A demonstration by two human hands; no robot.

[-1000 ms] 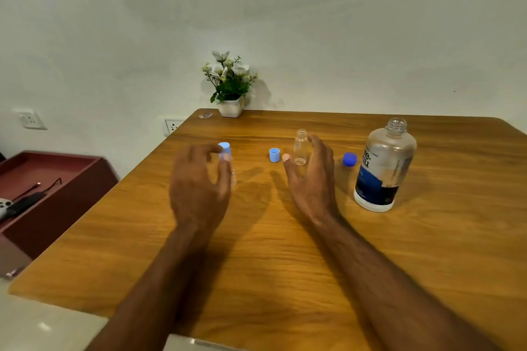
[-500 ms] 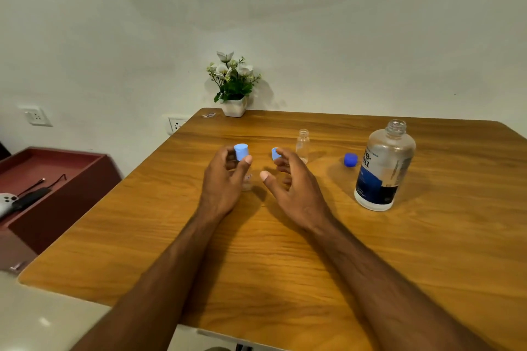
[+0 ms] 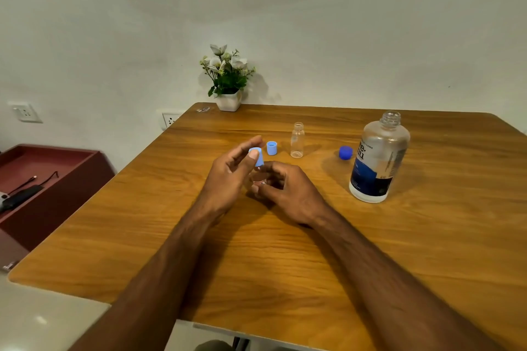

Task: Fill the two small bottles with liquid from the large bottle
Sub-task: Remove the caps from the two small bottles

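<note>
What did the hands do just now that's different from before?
The right hand let go of the open small bottle, moved left and gripped the capped small bottle. The left hand shifted its grip to the light blue cap. The large bottle and loose caps stayed put.

One head cam, worn high, looks fwd and down over the wooden table (image 3: 370, 251); close range; wide-angle.

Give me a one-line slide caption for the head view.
Left hand pinches the light blue cap on a small bottle gripped by the right hand; large bottle stands uncapped.
</note>
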